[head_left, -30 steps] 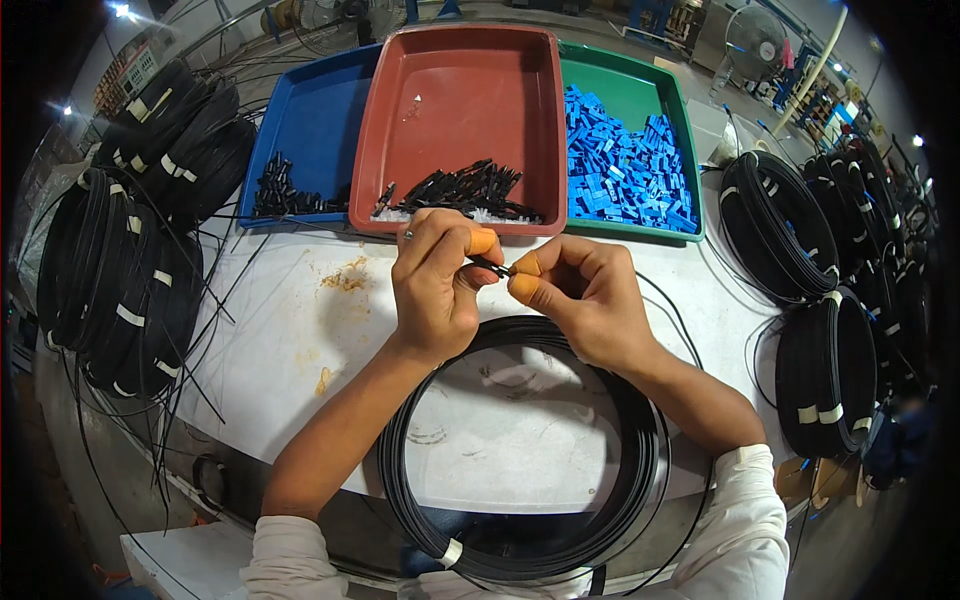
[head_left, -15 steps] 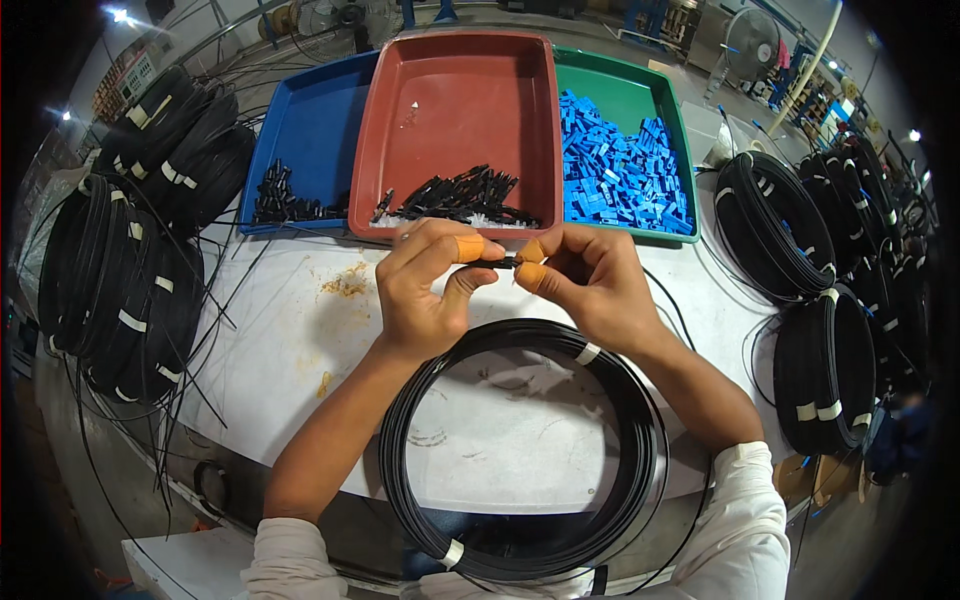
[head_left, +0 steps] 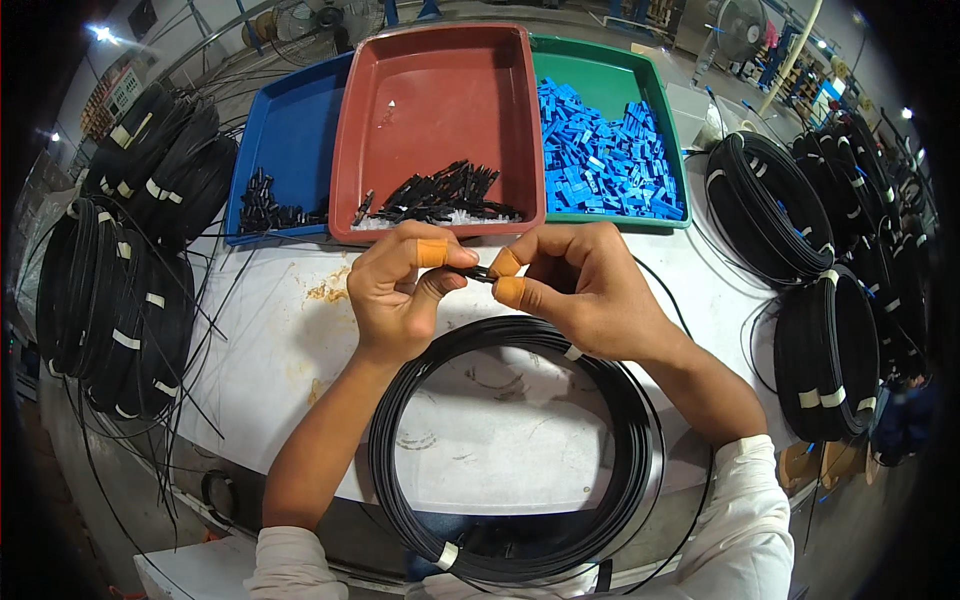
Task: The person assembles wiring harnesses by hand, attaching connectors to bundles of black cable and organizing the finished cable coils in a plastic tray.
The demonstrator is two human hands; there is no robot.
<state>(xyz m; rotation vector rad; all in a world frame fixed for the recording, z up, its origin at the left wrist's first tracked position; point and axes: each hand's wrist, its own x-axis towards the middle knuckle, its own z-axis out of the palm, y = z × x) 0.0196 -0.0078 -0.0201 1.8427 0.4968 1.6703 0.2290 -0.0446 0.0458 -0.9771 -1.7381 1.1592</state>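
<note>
A small black connector piece spans the gap between my two hands over the white table, below the red tray. My left hand pinches its left end between thumb and fingers; orange tape wraps one finger. On the other end, the thumb and forefinger of my right hand are closed, both taped orange. My fingers cover much of the piece, and whether a cable end sits in it cannot be made out. Beneath my wrists lies a large coil of black cable, bound with white tape and reaching over the table's near edge.
A red tray with black pieces stands between a blue tray with black parts and a green tray of blue clips. Cable coils stack at left and right, loose ends trailing.
The view has shifted slightly, so trays and coil sit farther left. My fingertips are a little farther apart, baring more of the black piece, which now slants down to the right.
</note>
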